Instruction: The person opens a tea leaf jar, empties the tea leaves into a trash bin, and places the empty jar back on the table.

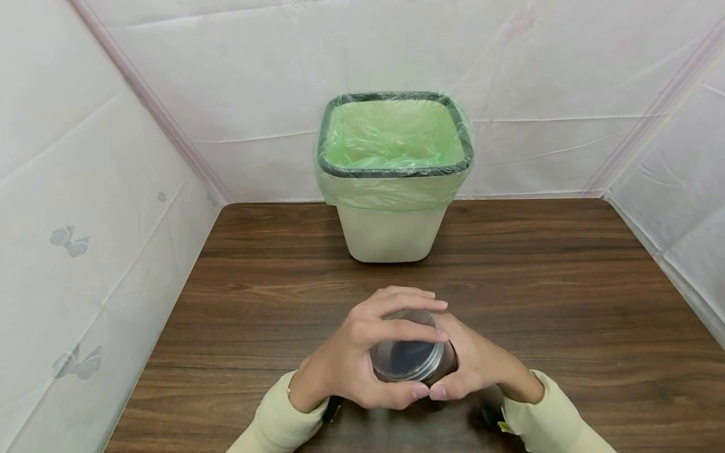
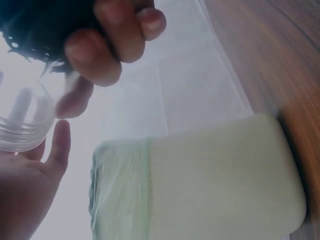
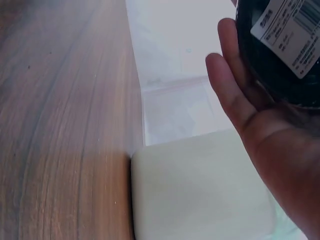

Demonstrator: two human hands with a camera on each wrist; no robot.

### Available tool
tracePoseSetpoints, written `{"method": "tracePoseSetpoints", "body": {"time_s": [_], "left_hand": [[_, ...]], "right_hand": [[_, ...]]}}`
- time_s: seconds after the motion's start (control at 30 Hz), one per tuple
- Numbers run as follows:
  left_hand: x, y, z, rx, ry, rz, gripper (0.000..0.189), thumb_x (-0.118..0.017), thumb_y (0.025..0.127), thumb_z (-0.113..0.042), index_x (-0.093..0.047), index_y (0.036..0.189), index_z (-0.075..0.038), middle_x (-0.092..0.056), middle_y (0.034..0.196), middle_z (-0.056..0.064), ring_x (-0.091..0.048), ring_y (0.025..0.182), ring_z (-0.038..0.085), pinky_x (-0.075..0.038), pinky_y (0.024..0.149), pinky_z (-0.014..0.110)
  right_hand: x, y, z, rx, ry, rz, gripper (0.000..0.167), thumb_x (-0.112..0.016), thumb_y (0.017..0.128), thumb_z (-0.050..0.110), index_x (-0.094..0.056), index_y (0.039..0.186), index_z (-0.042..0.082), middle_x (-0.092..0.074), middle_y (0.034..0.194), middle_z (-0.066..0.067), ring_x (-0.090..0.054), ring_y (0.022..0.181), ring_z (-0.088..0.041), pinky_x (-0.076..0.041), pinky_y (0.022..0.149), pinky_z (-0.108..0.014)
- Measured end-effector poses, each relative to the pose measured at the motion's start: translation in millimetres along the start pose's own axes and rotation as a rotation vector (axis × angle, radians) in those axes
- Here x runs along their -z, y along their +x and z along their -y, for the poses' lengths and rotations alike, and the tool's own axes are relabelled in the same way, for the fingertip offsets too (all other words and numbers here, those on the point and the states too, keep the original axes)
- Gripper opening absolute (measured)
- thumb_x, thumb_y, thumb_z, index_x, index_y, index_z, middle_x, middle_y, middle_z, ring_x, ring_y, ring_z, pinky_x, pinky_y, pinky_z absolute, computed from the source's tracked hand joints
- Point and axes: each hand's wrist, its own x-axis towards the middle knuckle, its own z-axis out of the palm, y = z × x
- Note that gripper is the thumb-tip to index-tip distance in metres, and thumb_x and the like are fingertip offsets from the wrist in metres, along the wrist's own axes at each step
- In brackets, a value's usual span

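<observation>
In the lower centre of the head view, we see a clear round plastic jar with ridged rings [image 1: 401, 360], held in the air between both hands. The left hand [image 1: 354, 340] is clamped on the clear end of the jar, with the fingers bent over its far side and the thumb at its near side. The right hand [image 1: 478, 355] is wrapped around the darker part of the jar, and the two thumb tips meet, or almost meet, in front of it.

Inside the jar we notice a greenish-black mass with an uneven edge [image 2: 42, 30], at the upper left of the left wrist view; what it is, we cannot tell. At the upper right of the right wrist view, a white printed paper label with a barcode [image 3: 295, 35] is on the dark base.

In the upper centre of the head view, a pale green, square-shaped bin with a dark grey rim [image 1: 391, 236] stands on the dark brown wood-grain table [image 1: 238, 314]. A thin translucent green plastic bag [image 1: 396, 194] lines this bin and hangs over its rim; within, we see its crumpled folds.
</observation>
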Motion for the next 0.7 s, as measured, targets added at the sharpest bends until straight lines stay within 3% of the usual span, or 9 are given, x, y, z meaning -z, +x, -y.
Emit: {"method": "tracePoseSetpoints", "body": {"time_s": [0.17,0.37,0.5,0.7], "left_hand": [[-4.2,1.2,-1.2,-0.017,0.003,0.01,0.041,-0.081,0.078,-0.027,-0.072,0.112,-0.007,-0.065,0.122,0.014,-0.059,0.116,0.024,-0.05,0.097,0.035],[-7.9,-0.7,-0.8,0.005,0.053,-0.035,0.032,-0.071,0.087,-0.031,-0.071,0.109,-0.007,-0.065,0.114,0.012,-0.06,0.108,0.021,-0.051,0.093,0.031],[-7.9,-2.5,-0.6,0.043,0.075,-0.046,0.03,-0.068,0.089,-0.032,-0.07,0.107,-0.008,-0.064,0.112,0.011,-0.059,0.105,0.021,-0.05,0.093,0.031],[-8.5,-3.2,-0.8,0.106,0.091,-0.055,0.028,-0.072,0.087,-0.03,-0.069,0.107,-0.01,-0.063,0.111,0.009,-0.058,0.104,0.021,-0.049,0.093,0.031]], "right_hand": [[0.7,-0.8,0.8,0.045,0.002,0.041,0.059,-0.064,0.09,0.042,-0.048,0.131,0.003,-0.06,0.117,-0.009,-0.064,0.101,-0.018,-0.056,0.084,-0.035],[-2.3,3.3,0.1,0.033,0.01,0.04,0.05,-0.065,0.089,0.039,-0.055,0.126,0.007,-0.064,0.111,-0.003,-0.065,0.095,-0.015,-0.057,0.08,-0.034],[-3.2,3.1,0.4,0.0,0.006,0.013,0.045,-0.07,0.083,0.031,-0.058,0.121,0.01,-0.068,0.103,0.001,-0.067,0.087,-0.012,-0.058,0.073,-0.031],[-3.9,2.6,0.6,-0.027,-0.124,-0.07,0.049,-0.076,0.074,0.027,-0.059,0.118,0.016,-0.067,0.099,0.006,-0.066,0.083,-0.008,-0.056,0.068,-0.025]]}}
